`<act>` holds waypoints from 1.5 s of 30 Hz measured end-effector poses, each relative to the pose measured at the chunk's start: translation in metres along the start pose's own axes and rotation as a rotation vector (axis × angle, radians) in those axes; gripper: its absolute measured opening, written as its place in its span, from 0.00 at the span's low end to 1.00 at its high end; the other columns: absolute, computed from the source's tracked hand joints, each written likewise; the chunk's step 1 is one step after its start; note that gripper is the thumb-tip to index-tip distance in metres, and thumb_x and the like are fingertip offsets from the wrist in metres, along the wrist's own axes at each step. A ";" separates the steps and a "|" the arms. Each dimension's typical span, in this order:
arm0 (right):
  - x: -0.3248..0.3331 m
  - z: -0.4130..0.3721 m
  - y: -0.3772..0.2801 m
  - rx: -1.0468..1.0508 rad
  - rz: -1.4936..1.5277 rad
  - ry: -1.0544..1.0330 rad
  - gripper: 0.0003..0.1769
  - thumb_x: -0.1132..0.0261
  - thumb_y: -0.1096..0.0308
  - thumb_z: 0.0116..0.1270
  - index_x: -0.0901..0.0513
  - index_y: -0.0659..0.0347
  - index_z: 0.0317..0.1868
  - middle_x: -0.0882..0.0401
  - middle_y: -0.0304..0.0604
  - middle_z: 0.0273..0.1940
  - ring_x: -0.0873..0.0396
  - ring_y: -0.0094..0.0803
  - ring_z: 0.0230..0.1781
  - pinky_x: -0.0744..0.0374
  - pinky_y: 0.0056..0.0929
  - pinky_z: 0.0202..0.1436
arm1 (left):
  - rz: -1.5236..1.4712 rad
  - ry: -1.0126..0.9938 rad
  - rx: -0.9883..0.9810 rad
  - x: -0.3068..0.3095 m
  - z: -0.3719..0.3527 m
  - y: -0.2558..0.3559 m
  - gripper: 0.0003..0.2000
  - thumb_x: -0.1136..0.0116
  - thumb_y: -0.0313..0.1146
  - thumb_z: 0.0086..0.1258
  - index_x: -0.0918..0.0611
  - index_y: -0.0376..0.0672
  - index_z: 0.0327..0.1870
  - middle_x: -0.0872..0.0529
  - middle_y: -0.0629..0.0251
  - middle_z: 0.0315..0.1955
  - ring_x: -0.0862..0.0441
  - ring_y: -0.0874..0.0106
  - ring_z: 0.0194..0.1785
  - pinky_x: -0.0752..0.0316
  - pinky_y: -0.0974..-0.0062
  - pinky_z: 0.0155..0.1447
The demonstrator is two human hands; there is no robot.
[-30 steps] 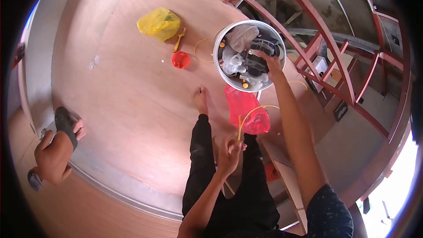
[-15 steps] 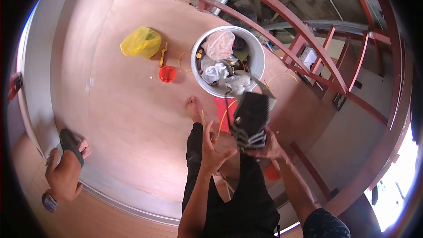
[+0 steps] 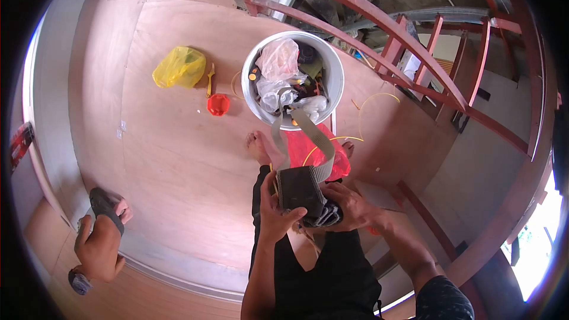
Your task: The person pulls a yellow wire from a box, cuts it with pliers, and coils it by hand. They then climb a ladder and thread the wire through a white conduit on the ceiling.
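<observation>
In front of my lap is a dark pouch (image 3: 299, 192) with striped edging, held between both hands. Its grey webbing strap (image 3: 317, 133) loops up towards the bucket's near rim. My left hand (image 3: 278, 216) grips the pouch's left side, thumb across the front. Fingers of my right hand (image 3: 354, 206) close on its right side, where folded striped webbing (image 3: 326, 214) bunches up. Beyond the strap stands a white bucket (image 3: 338, 80) holding plastic bags and assorted items. A red plastic bag (image 3: 338, 163) lies on the floor between the bucket and the pouch.
A yellow bag (image 3: 179, 68), a yellow-handled tool (image 3: 210, 80) and a red octagonal container (image 3: 218, 105) lie left of the bucket. Yellow cord (image 3: 379, 96) curls on the right. Red metal railing (image 3: 379, 18) runs along the right side. Another person (image 3: 101, 249) is at lower left.
The pouch has come down and left, nearer my body. My left hand, open and apart from it before, now grips it. The strap now stretches out towards the bucket.
</observation>
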State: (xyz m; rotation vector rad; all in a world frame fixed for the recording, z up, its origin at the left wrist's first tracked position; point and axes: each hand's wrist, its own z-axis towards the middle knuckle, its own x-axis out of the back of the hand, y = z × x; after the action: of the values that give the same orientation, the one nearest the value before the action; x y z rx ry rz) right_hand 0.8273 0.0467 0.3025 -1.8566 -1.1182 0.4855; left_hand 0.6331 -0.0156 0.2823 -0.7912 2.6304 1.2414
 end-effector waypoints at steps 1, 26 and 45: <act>0.003 0.001 0.003 0.086 0.047 -0.013 0.44 0.27 0.59 0.40 0.35 0.63 0.58 0.32 0.50 0.51 0.33 0.45 0.55 0.33 0.37 0.57 | -0.006 -0.046 0.048 0.003 -0.002 0.004 0.44 0.27 0.30 0.44 0.43 0.35 0.62 0.29 0.55 0.51 0.29 0.67 0.55 0.31 0.73 0.57; 0.040 0.286 0.197 -0.097 0.179 0.784 0.11 0.37 0.68 0.51 0.18 0.63 0.36 0.20 0.54 0.30 0.21 0.48 0.32 0.25 0.33 0.35 | 0.016 -0.198 0.278 0.059 -0.049 -0.003 0.43 0.27 0.29 0.45 0.42 0.32 0.62 0.25 0.57 0.47 0.25 0.72 0.51 0.30 0.76 0.56; 0.052 0.299 0.182 -0.711 0.147 0.417 0.16 0.40 0.59 0.49 0.19 0.67 0.24 0.24 0.44 0.19 0.27 0.30 0.16 0.30 0.32 0.22 | 0.008 -0.216 0.277 0.076 -0.053 0.001 0.40 0.28 0.29 0.47 0.39 0.37 0.62 0.26 0.62 0.47 0.28 0.73 0.52 0.32 0.76 0.55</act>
State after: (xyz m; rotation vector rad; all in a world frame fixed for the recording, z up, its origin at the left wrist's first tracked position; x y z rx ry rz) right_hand 0.7380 0.2013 -0.0028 -2.5089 -0.9278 -0.2663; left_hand 0.5731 -0.0857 0.2930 -0.5664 2.5517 0.8799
